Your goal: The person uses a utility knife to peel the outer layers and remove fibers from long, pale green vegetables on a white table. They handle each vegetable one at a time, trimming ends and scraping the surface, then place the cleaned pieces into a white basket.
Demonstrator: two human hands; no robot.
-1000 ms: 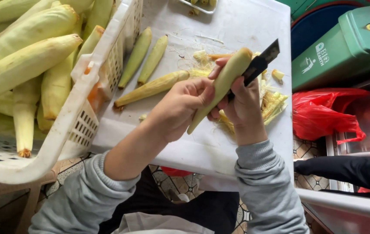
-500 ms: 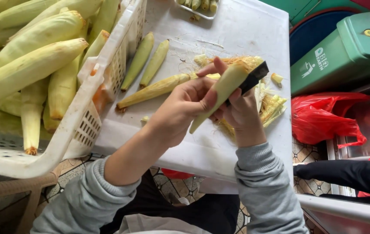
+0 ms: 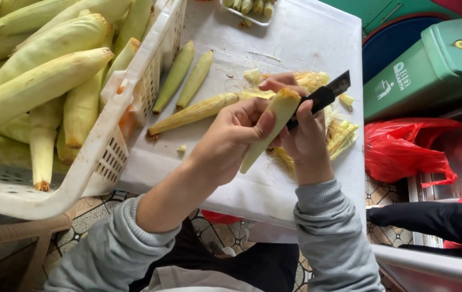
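Corn is in hand above the white table (image 3: 274, 38): the left hand (image 3: 231, 138) wraps around a pale, husked cob (image 3: 266, 130), which slants from its top end at about one o'clock down to its tip at seven o'clock, clear of the tabletop. The right hand (image 3: 304, 132) closes on the black handle of a knife (image 3: 323, 97), whose dark blade points out toward two o'clock, just beyond the cob's upper end. Half a second ago the blade lay tucked close against the cob's top; now it stands out further to the right, with more of it showing, and the cob's yellow end sits under the right fingertips. A second ago the cob was held higher and longer in view, with the knife raised behind it.

Trimmed husk and silk (image 3: 333, 132) lie heaped on the table beneath the hands, toward three o'clock. At eleven o'clock from the hands rest three unpeeled ears (image 3: 193, 111), one long and two short. A white plastic crate (image 3: 101, 140) full of green-husked corn (image 3: 36, 86) fills the nine and ten o'clock side, as before. At two o'clock stands a green bin (image 3: 431, 65), and at three o'clock lies a red plastic bag (image 3: 404, 148). A dark sleeve (image 3: 431, 219) of another person shows at four o'clock.
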